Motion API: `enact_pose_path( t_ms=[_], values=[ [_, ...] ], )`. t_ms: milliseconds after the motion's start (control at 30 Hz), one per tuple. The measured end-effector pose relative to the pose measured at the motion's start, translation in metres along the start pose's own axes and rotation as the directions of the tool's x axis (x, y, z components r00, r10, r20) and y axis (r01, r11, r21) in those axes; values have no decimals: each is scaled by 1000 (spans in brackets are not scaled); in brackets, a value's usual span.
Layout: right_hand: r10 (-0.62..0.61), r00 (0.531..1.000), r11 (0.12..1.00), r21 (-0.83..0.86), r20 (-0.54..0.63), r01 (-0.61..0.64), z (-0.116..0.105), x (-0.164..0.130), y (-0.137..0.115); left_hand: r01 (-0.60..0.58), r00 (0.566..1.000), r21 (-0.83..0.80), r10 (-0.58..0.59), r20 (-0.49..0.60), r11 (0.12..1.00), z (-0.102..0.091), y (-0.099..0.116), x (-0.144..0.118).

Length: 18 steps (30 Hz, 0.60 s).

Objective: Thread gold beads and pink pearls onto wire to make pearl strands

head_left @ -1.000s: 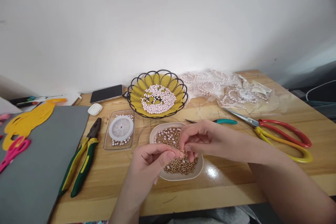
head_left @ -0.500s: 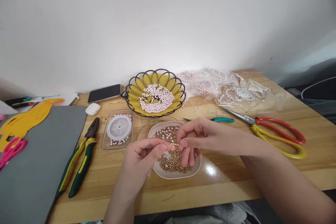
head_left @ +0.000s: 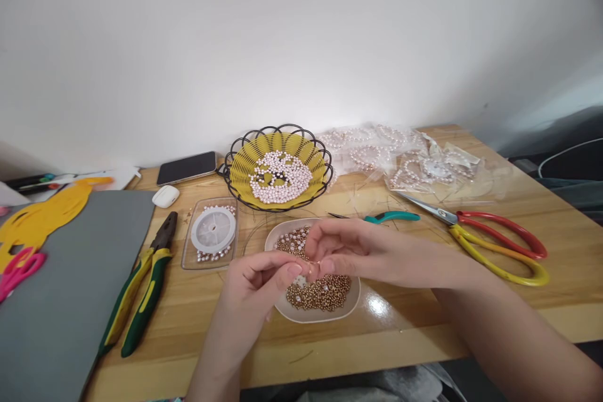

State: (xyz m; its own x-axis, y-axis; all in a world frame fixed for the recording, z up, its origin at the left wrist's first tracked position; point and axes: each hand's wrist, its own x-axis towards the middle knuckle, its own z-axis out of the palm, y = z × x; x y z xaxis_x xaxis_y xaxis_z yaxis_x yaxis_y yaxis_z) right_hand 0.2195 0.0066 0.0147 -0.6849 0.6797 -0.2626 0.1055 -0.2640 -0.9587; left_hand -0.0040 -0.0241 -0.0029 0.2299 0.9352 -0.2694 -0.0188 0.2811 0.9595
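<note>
My left hand (head_left: 257,286) and my right hand (head_left: 351,251) meet fingertip to fingertip over a white oval dish (head_left: 351,304) full of small gold and pearl beads (head_left: 320,292). Between the pinched fingers sits a tiny gold bead, on what looks like a thin thread that is too fine to trace. Both thumbs and forefingers are closed on this small piece. Behind the dish stands a black wire basket with a yellow liner (head_left: 245,166) holding pale pink pearls (head_left: 277,176).
Green-yellow pliers (head_left: 139,289) lie left of my hands beside a clear tray with a cord spool (head_left: 213,229). Teal cutters (head_left: 391,217), red-yellow scissors (head_left: 490,242) and bagged pearl bracelets (head_left: 405,160) lie right. A phone (head_left: 187,167), earbud case (head_left: 166,195), grey mat (head_left: 51,289) and pink scissors (head_left: 19,266) sit left.
My right hand slid left and closed up against my left fingertips over the dish. The view shifted slightly, and the hands sit a little lower than before.
</note>
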Motion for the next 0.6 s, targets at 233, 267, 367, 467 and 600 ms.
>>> enact_pose_path(
  t_ms=[233,267,367,467,600],
  values=[
    [-109,985,982,-167,-134,86,9,8,9,-14,1000,51,14,-1,999,1,-3,3],
    [-112,981,982,-169,-155,86,10,9,10,-2,1000,51,2,-12,999,0,-4,3],
    [-140,967,973,-212,-214,94,9,9,9,21,1000,67,-20,-20,997,0,-6,2],
    [-179,954,946,-310,-242,99,10,7,5,20,1000,94,-18,-21,995,1,-7,2],
    [-155,958,956,-280,-242,84,10,6,1,20,999,115,-17,-28,993,2,-4,2]
  ],
)
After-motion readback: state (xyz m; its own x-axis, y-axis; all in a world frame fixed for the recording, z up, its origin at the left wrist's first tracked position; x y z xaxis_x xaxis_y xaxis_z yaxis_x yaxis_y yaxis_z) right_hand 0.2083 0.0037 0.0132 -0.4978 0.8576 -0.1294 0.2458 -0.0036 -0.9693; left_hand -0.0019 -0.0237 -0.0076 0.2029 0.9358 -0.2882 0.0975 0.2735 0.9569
